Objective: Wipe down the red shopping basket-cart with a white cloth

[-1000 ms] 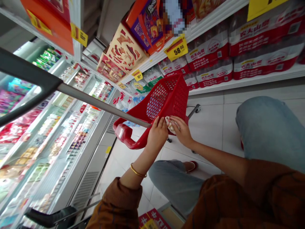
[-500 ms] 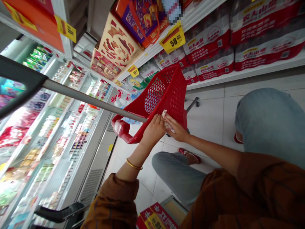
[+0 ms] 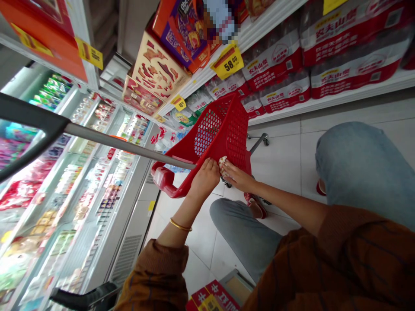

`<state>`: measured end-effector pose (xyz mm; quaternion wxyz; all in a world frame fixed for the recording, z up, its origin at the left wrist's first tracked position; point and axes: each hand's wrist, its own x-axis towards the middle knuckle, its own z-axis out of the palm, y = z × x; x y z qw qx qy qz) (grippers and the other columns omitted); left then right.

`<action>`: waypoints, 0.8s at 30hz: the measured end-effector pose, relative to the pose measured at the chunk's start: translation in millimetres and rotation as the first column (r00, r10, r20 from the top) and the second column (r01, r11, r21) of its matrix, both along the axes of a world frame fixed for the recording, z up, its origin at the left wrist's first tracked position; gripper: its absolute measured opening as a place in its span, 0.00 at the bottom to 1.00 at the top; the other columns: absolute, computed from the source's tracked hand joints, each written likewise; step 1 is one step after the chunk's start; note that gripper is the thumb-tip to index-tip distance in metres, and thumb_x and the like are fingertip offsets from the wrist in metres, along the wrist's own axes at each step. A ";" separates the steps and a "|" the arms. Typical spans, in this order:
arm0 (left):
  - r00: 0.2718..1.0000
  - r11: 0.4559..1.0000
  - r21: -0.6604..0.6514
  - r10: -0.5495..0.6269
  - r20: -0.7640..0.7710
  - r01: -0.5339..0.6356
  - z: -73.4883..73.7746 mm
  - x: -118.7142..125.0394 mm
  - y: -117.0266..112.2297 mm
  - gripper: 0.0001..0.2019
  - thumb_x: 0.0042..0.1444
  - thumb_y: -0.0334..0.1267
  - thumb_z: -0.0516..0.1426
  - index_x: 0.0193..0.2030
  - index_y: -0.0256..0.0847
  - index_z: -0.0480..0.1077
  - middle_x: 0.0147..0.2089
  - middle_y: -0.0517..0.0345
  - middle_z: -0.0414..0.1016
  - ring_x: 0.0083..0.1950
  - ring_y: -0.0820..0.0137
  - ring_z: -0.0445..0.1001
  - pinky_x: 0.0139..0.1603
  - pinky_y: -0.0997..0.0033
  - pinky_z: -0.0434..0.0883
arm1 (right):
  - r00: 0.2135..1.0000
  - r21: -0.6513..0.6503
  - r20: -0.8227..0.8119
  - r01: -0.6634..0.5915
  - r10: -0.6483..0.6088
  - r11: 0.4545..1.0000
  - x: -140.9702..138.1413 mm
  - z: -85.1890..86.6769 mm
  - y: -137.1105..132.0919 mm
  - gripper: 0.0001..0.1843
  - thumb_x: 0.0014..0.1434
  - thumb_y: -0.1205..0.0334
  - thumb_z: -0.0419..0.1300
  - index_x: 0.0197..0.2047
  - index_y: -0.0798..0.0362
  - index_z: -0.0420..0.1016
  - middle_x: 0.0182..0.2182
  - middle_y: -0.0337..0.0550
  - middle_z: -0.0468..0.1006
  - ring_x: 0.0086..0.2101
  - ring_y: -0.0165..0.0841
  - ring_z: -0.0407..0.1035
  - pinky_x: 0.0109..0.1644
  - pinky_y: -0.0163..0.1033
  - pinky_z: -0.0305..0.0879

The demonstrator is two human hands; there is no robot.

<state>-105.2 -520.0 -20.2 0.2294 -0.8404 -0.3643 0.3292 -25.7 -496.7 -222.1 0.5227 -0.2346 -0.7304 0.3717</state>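
A red plastic shopping cart basket (image 3: 236, 129) with a honeycomb mesh of holes stands in front of me, tilted in the picture. My left hand (image 3: 206, 175), below a gold bangle (image 3: 180, 225), has its fingers curled over the basket's rim. Just right of it, my right hand (image 3: 239, 176) presses a crumpled whitish patterned cloth (image 3: 222, 164) against the basket's outer side. Its fingers lie over the cloth and cover part of it. The cart's grey metal bar (image 3: 129, 146) runs from the basket up to a dark handle (image 3: 35, 119).
Red packs of bottled water (image 3: 280, 56) line the low shelf at right, near gift boxes (image 3: 158, 69) and a price tag (image 3: 227, 60). A stocked chiller (image 3: 94, 181) runs along the left. Cart wheels (image 3: 266, 139) and my knees flank the floor; a red carton (image 3: 212, 298) lies below.
My right hand has moved slightly away from my left hand with the cloth, which shows more now. The left hand keeps its place on the rim. The view has shifted slightly.
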 end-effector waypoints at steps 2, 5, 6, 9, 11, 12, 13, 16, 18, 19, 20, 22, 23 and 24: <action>1.000 1.000 0.014 -0.006 -0.005 0.006 -1.9 -3.4 0.7 0.19 0.61 0.23 0.46 0.56 0.18 0.68 0.56 0.30 0.72 0.60 0.55 0.70 0.66 0.55 0.63 | 1.000 -0.004 -0.009 0.000 0.000 1.000 -0.7 -0.7 0.0 0.31 0.68 0.50 0.46 0.70 0.54 0.52 0.68 0.52 0.54 0.68 0.43 0.46 0.70 0.55 0.50; 1.000 0.999 0.033 -0.009 -0.004 0.009 -4.4 -9.3 0.8 0.19 0.62 0.24 0.47 0.56 0.19 0.68 0.57 0.31 0.72 0.61 0.55 0.70 0.65 0.55 0.64 | 1.000 -0.023 -0.007 0.013 -0.013 1.000 -3.6 -1.7 -1.8 0.31 0.68 0.49 0.47 0.69 0.54 0.52 0.68 0.53 0.55 0.67 0.43 0.49 0.70 0.55 0.52; 1.000 0.999 0.035 -0.012 -0.004 0.012 -4.8 -10.7 0.6 0.19 0.62 0.24 0.47 0.56 0.19 0.68 0.57 0.31 0.72 0.61 0.55 0.69 0.66 0.55 0.64 | 1.000 -0.032 -0.003 0.019 -0.019 0.999 -4.7 -2.1 -2.7 0.31 0.68 0.49 0.47 0.69 0.54 0.52 0.68 0.53 0.55 0.67 0.43 0.49 0.69 0.55 0.52; 1.000 1.000 0.027 -0.005 -0.008 0.005 -4.6 -11.8 -0.2 0.19 0.62 0.24 0.47 0.57 0.19 0.67 0.58 0.32 0.71 0.62 0.55 0.69 0.67 0.55 0.63 | 1.000 -0.052 0.000 0.027 -0.027 0.998 -7.4 -3.4 -4.5 0.32 0.68 0.50 0.48 0.70 0.54 0.50 0.68 0.55 0.54 0.67 0.43 0.49 0.69 0.55 0.52; 1.000 1.000 0.025 0.014 -0.007 -0.014 -4.0 -10.9 -0.4 0.20 0.62 0.24 0.46 0.58 0.20 0.67 0.59 0.32 0.71 0.62 0.56 0.68 0.67 0.55 0.62 | 1.000 -0.062 -0.009 0.028 -0.029 0.998 -7.9 -4.0 -4.4 0.32 0.68 0.50 0.48 0.70 0.54 0.51 0.68 0.55 0.55 0.67 0.44 0.49 0.69 0.55 0.52; 1.000 0.999 0.024 0.024 -0.005 -0.023 -3.7 -10.5 -0.3 0.20 0.63 0.25 0.46 0.58 0.20 0.67 0.59 0.32 0.70 0.63 0.56 0.68 0.67 0.56 0.62 | 1.000 -0.066 -0.014 0.025 -0.026 0.998 -7.6 -3.9 -4.0 0.32 0.68 0.50 0.49 0.70 0.54 0.52 0.68 0.56 0.55 0.67 0.44 0.50 0.69 0.55 0.52; 0.999 0.999 0.024 0.033 -0.001 -0.033 -3.4 -10.1 -0.3 0.20 0.63 0.25 0.46 0.58 0.20 0.67 0.59 0.32 0.70 0.63 0.56 0.68 0.68 0.56 0.62 | 1.000 -0.070 -0.019 0.021 -0.022 0.997 -6.9 -3.5 -3.3 0.31 0.67 0.50 0.49 0.69 0.55 0.53 0.67 0.56 0.56 0.67 0.44 0.50 0.69 0.55 0.53; 0.999 0.999 0.024 0.044 0.010 -0.044 -2.6 -9.8 -0.1 0.20 0.63 0.25 0.46 0.58 0.20 0.67 0.59 0.33 0.71 0.63 0.57 0.68 0.68 0.57 0.62 | 0.999 -0.083 -0.036 -0.004 0.001 0.997 -2.6 1.0 -1.5 0.30 0.67 0.52 0.50 0.69 0.52 0.55 0.67 0.53 0.58 0.66 0.42 0.52 0.68 0.53 0.55; 0.999 0.999 0.025 0.031 0.014 -0.031 -2.4 -9.1 0.1 0.20 0.63 0.25 0.46 0.58 0.21 0.67 0.60 0.34 0.70 0.64 0.58 0.67 0.68 0.57 0.61 | 0.998 -0.105 -0.057 0.002 -0.008 0.995 0.6 7.8 -1.4 0.29 0.68 0.53 0.50 0.69 0.49 0.53 0.67 0.49 0.58 0.66 0.40 0.53 0.68 0.51 0.55; 1.000 1.000 0.023 0.019 0.014 -0.020 -2.7 -8.3 0.3 0.20 0.63 0.25 0.46 0.59 0.21 0.66 0.61 0.34 0.70 0.65 0.58 0.66 0.68 0.58 0.61 | 0.997 -0.116 -0.074 0.016 -0.025 0.993 1.6 12.4 -1.8 0.29 0.68 0.54 0.49 0.70 0.48 0.51 0.67 0.48 0.57 0.66 0.39 0.52 0.69 0.50 0.55; 1.000 1.000 0.022 0.009 0.014 -0.010 -3.3 -7.2 0.5 0.20 0.63 0.26 0.46 0.60 0.21 0.66 0.62 0.35 0.68 0.65 0.58 0.65 0.69 0.58 0.60 | 0.994 -0.124 -0.094 0.038 -0.050 0.992 1.9 17.5 -2.3 0.30 0.69 0.55 0.48 0.71 0.47 0.48 0.68 0.46 0.56 0.66 0.37 0.51 0.69 0.50 0.54; 1.000 1.000 0.029 0.007 0.013 -0.008 -5.8 -4.3 0.9 0.21 0.63 0.26 0.46 0.61 0.20 0.64 0.64 0.35 0.65 0.67 0.59 0.63 0.70 0.59 0.59 | 0.985 -0.116 -0.136 0.091 -0.107 0.989 -0.3 27.9 -3.8 0.30 0.70 0.58 0.46 0.72 0.44 0.42 0.69 0.44 0.53 0.67 0.35 0.48 0.70 0.50 0.51; 1.000 0.999 0.041 0.019 0.010 -0.020 -7.5 -2.8 1.2 0.22 0.63 0.26 0.45 0.62 0.19 0.62 0.64 0.34 0.64 0.67 0.58 0.62 0.70 0.59 0.58 | 0.979 -0.099 -0.154 0.117 -0.132 0.988 -2.6 32.5 -4.5 0.30 0.70 0.60 0.45 0.72 0.44 0.40 0.70 0.43 0.51 0.68 0.35 0.46 0.71 0.50 0.50; 0.999 0.998 0.056 0.037 0.007 -0.038 -9.5 -1.5 1.5 0.22 0.63 0.26 0.45 0.62 0.18 0.61 0.64 0.32 0.64 0.67 0.58 0.62 0.70 0.59 0.58 | 0.973 -0.077 -0.170 0.143 -0.154 0.987 -5.6 36.2 -5.1 0.31 0.70 0.62 0.44 0.72 0.43 0.38 0.70 0.43 0.49 0.68 0.34 0.44 0.71 0.51 0.49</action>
